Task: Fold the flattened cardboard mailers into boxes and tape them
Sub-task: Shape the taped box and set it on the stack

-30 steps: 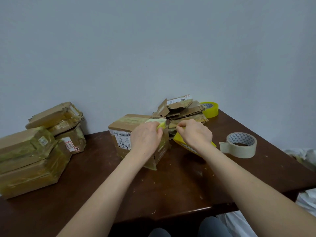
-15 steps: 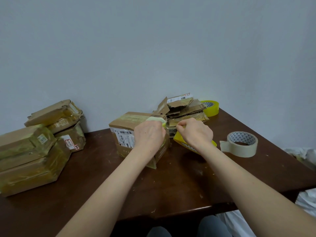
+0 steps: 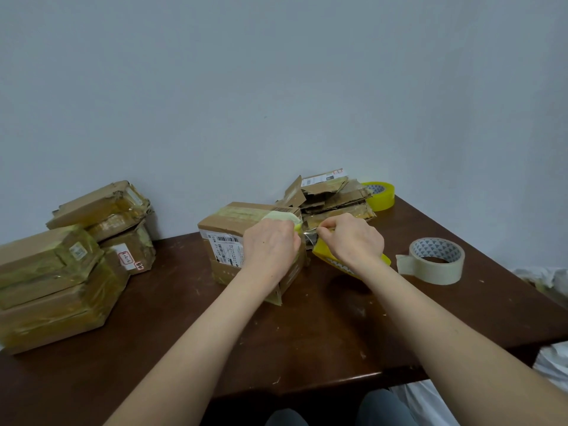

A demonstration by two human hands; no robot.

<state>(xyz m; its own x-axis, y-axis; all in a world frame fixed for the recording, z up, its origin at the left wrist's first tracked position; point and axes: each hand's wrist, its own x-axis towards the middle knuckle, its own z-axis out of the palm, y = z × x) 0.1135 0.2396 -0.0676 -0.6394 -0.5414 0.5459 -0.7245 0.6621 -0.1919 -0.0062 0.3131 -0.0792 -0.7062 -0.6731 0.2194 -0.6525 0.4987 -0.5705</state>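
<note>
A dark brown wooden table (image 3: 307,333) stands against a plain, pale grey-blue wall (image 3: 276,87), its top scuffed and flecked with pale scraps. The box (image 3: 224,241) stands mid-table, closed and banded with yellowish tape.

The left hand (image 3: 270,244) grips the box's top right edge, fingers curled over the tape there. Just right of the box, the right hand (image 3: 350,238) pinches a strip of tape (image 3: 307,235) between curled fingers. A yellow tape roll (image 3: 325,256) sits under its palm.

Behind the box lies a stack of flattened cardboard (image 3: 332,198), with a second yellow roll (image 3: 379,195) beside it. Well right of the box lies a beige roll (image 3: 433,261). Far left of the box taped boxes (image 3: 61,272) are piled. White plastic bags (image 3: 550,281) lie beyond the table's right edge.
</note>
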